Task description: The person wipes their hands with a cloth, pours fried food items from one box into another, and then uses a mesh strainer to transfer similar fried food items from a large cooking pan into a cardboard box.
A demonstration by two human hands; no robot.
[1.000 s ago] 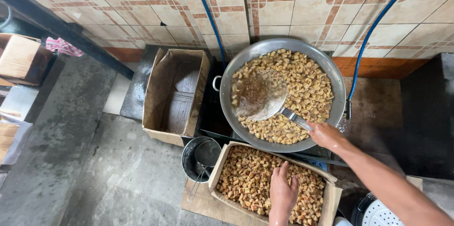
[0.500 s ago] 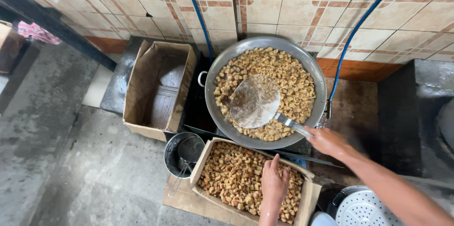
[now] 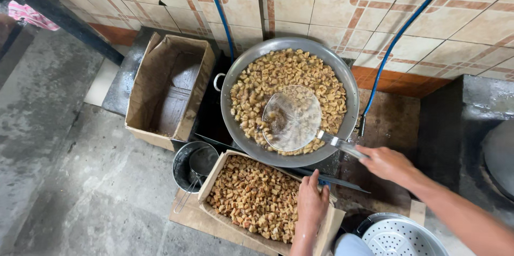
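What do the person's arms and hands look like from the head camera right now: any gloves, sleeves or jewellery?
Both are bare. The left hand wears no glove, ring or watch that shows. The right hand is also ungloved, and its forearm is bare to the frame edge, with no sleeve, band or marking visible.

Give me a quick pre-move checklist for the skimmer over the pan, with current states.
1. Right hand grips the skimmer handle: ok.
2. Skimmer basket sits over the pan, not past its rim: ok.
3. Load in the skimmer: mesh looks nearly empty, a few pieces at most: cannot tell.
4. Left hand rests on the box of fried pieces, apart from the pan: ok.
5. Box has room left: already heaped near the rim: not ok.
6. Pan heat: cannot tell.
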